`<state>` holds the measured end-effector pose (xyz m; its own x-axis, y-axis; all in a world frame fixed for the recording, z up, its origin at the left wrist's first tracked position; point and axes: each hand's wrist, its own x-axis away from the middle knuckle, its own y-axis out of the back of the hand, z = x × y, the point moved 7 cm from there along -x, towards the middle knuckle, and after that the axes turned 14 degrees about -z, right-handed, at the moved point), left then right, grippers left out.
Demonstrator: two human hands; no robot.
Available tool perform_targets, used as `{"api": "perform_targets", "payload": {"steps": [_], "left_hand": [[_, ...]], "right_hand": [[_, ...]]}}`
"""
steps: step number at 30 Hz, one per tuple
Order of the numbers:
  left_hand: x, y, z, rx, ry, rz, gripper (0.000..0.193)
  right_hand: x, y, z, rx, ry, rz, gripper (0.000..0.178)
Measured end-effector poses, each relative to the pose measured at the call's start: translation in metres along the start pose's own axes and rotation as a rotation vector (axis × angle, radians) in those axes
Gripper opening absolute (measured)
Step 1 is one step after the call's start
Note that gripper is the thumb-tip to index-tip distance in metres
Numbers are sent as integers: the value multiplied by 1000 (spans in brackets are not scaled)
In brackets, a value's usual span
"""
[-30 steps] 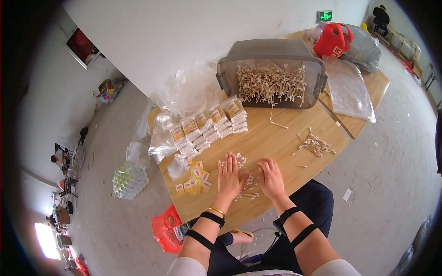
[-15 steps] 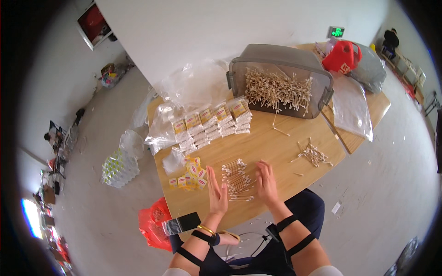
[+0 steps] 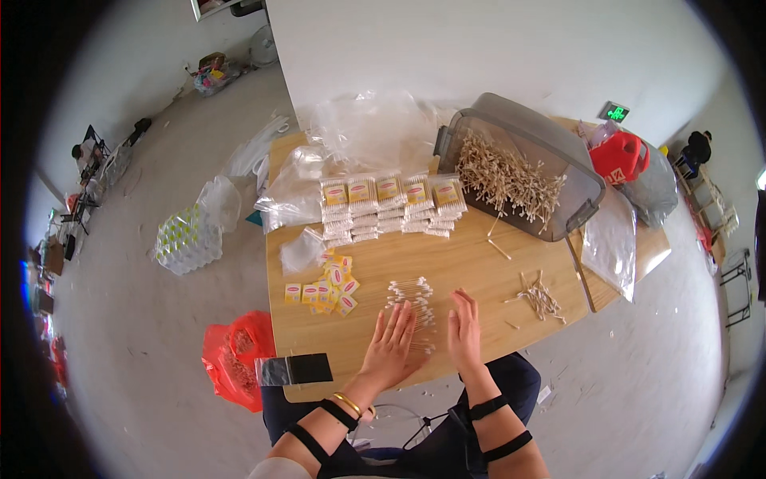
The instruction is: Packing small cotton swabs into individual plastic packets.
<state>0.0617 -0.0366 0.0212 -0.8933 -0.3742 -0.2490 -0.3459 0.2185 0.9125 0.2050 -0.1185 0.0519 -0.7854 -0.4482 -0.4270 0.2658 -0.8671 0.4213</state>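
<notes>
A loose row of cotton swabs [image 3: 412, 290] lies on the wooden table [image 3: 471, 279] in front of me, most of them pointing left to right. My left hand [image 3: 391, 345] rests flat over the left and lower part of the row, fingers stretched out, hiding some sticks. To the right of the swabs, my right hand [image 3: 464, 334] stands on edge with its palm turned inward and fingers extended; it holds nothing. Yellow-and-white label cards [image 3: 329, 289] lie scattered left of the swabs. Stacked bagged packs of swabs [image 3: 388, 206] sit behind them.
A tipped grey plastic bin [image 3: 488, 113] full of swabs [image 3: 511, 177] stands at the back right. A small swab pile [image 3: 541, 298] lies at right, and a dark phone-like slab [image 3: 309, 369] at the near left. Clear bags [image 3: 369, 128], a red jug [image 3: 621, 156] and a red bag [image 3: 239, 355] surround the table.
My left hand has turned from on edge beside the swabs to flat over part of them. My right hand stays to their right. The whole view has shifted and rotated.
</notes>
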Motion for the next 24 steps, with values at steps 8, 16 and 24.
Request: {"api": "perform_targets", "payload": {"steps": [8, 16, 24], "left_hand": [[-41, -14, 11, -184, 200, 56, 96], [-15, 6, 0, -31, 3, 124, 105], [-36, -10, 19, -164, 76, -152, 114]], "right_hand": [[6, -9, 1, 9, -3, 20, 35], [18, 16, -4, -3, -19, -7, 34], [24, 12, -3, 6, -28, 0, 32]]}}
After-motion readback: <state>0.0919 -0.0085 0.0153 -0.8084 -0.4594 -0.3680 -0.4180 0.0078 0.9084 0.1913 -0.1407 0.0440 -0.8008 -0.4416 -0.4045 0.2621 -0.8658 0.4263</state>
